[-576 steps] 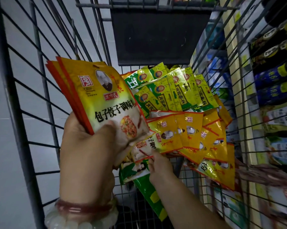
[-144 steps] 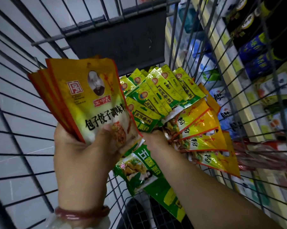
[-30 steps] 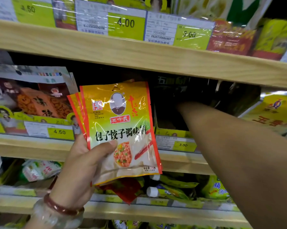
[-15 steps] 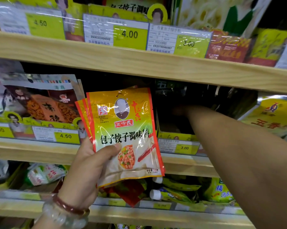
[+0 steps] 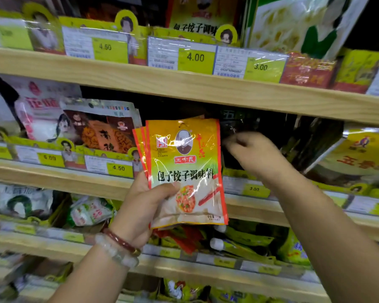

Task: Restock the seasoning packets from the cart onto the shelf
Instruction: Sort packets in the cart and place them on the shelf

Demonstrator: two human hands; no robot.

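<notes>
My left hand [image 5: 144, 206] grips a small stack of yellow-orange seasoning packets [image 5: 184, 171] upright in front of the middle shelf [image 5: 59, 180]; its thumb lies across the front packet. My right hand [image 5: 251, 149] hovers just right of the stack's top corner, blurred, fingers loosely curled with nothing in them. Behind that hand is a dark shelf slot with dark green packets [image 5: 238, 119] standing in it, above a 3.00 price tag [image 5: 255, 189]. The cart is out of view.
The wooden upper shelf [image 5: 206, 90] carries price tags and more packets. Brown and pink snack bags [image 5: 101, 132] stand left of the stack, a yellow bag [image 5: 358, 158] leans at the right. Green and white packets [image 5: 90, 213] crowd the lower shelf.
My right hand has drawn back out of the dark shelf slot and now hangs in front of it, beside the stack. My left hand has kept the packets steady.
</notes>
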